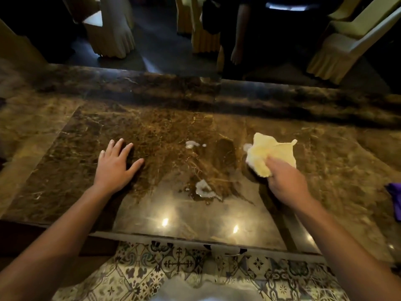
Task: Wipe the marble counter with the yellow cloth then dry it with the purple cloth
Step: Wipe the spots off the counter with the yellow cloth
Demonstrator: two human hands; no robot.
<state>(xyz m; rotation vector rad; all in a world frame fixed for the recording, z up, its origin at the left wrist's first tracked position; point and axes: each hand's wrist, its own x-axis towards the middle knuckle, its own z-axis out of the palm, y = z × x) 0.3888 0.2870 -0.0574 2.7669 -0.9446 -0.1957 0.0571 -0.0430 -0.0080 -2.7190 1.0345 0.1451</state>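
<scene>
A brown marble counter [165, 127] fills the middle of the view. My right hand [286, 181] grips a crumpled yellow cloth [269, 155] and holds it on the counter at the right of centre. My left hand [115, 166] rests flat on the marble with its fingers spread, holding nothing. White foamy wet patches lie between the hands: a small wet patch [192, 144] farther back and a bigger puddle [205, 189] nearer me. A purple cloth [396, 198] shows at the right edge, partly cut off by the frame.
Beyond the counter's raised back ledge [195, 85] stand chairs in pale covers [115, 33] and a person [238, 40] in dark clothes. Patterned floor tiles [173, 272] show below the counter's near edge. Lamp reflections glint on the wet marble near me.
</scene>
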